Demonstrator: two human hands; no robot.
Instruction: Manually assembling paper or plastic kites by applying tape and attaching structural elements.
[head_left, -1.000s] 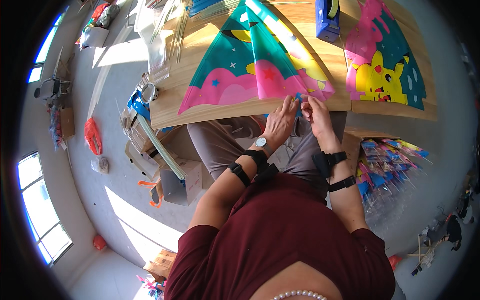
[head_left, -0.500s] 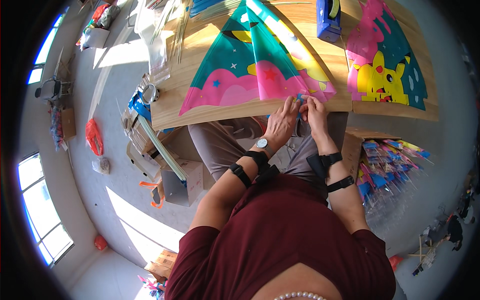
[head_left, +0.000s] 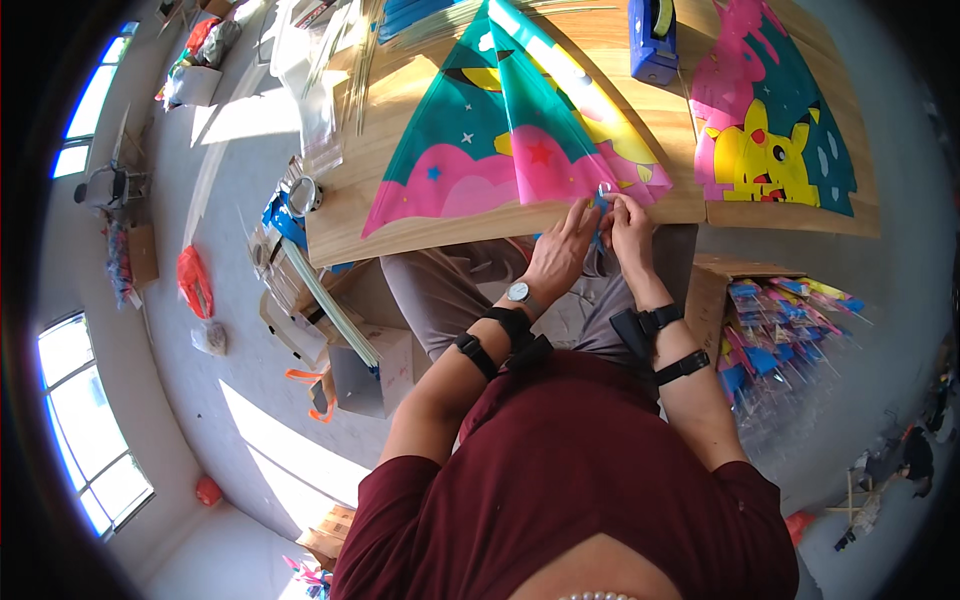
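Note:
A triangular kite sheet in teal, pink and yellow lies on the wooden table, its lower edge toward me. At the table's front edge, by the kite's lower right corner, my left hand and my right hand meet with fingertips close together. Between them is a small blue strip with a pale curl on top; its exact kind is too small to tell. My right thumb and fingers pinch it. The left fingers bend against its other side, their tips partly hidden.
A second printed kite sheet lies at the right. Between the sheets' far ends stands a blue tape dispenser. Thin sticks lie at the back left, a tape roll at the left edge. A box of bundled kites stands right of my legs.
The pale curl now shows above the blue strip between my fingertips. My hands have barely moved, and the whole view has shifted slightly.

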